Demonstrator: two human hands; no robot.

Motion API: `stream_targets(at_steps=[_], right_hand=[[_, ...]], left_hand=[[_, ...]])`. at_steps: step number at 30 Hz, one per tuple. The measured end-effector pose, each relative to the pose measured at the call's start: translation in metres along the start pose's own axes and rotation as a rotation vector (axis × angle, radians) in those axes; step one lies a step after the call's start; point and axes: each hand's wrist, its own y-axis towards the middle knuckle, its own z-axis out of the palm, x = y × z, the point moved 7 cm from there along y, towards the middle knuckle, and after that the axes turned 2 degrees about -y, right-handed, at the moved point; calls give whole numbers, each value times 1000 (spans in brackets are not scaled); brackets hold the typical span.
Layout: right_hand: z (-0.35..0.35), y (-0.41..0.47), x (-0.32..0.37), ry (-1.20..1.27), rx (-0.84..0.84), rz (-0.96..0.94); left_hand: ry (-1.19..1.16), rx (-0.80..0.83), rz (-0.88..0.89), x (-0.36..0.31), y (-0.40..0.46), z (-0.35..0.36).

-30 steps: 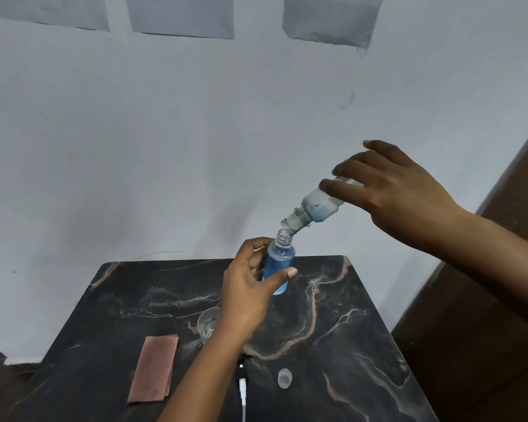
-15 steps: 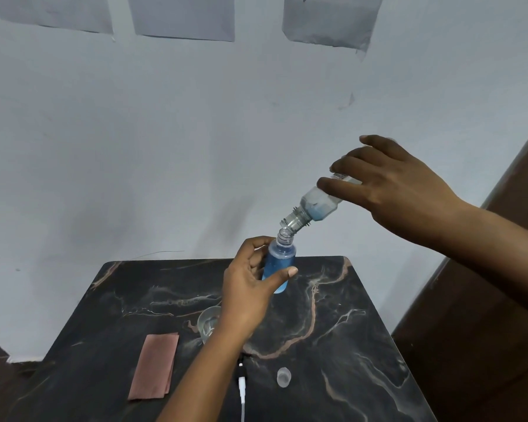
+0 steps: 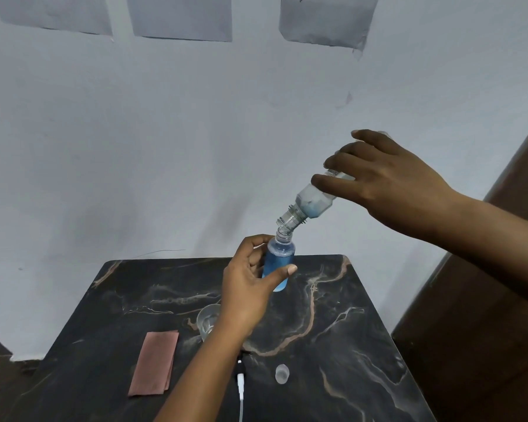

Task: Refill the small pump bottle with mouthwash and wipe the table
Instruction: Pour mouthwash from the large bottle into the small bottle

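Observation:
My left hand (image 3: 244, 296) grips a small clear bottle (image 3: 279, 263), uncapped and nearly full of blue mouthwash, held upright above the far part of the dark marble table (image 3: 333, 330). My right hand (image 3: 387, 184) holds a larger clear mouthwash bottle (image 3: 311, 205) tilted steeply down, its open threaded neck right at the small bottle's mouth. Only a little blue liquid shows in the larger bottle. A folded reddish-brown cloth (image 3: 154, 362) lies flat on the table's left side.
A small clear cap (image 3: 281, 374) stands on the table near the front. A clear glass (image 3: 207, 322) is partly hidden behind my left wrist. A white cable (image 3: 240, 391) runs off the front edge. A white wall is behind, a brown panel at right.
Both hands and both bottles have stayed almost in place. The larger bottle remains tipped over the small one.

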Motion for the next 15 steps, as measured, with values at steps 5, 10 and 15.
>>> stream_targets(at_steps=[5, 10, 15], right_hand=[[2, -5, 1, -8, 5, 14], [5, -11, 2, -4, -1, -1], [8, -13, -3, -15, -38, -27]], left_hand=[[12, -2, 1, 1, -1, 0], [27, 0, -1, 2, -2, 2], [24, 10, -11, 3, -1, 8]])
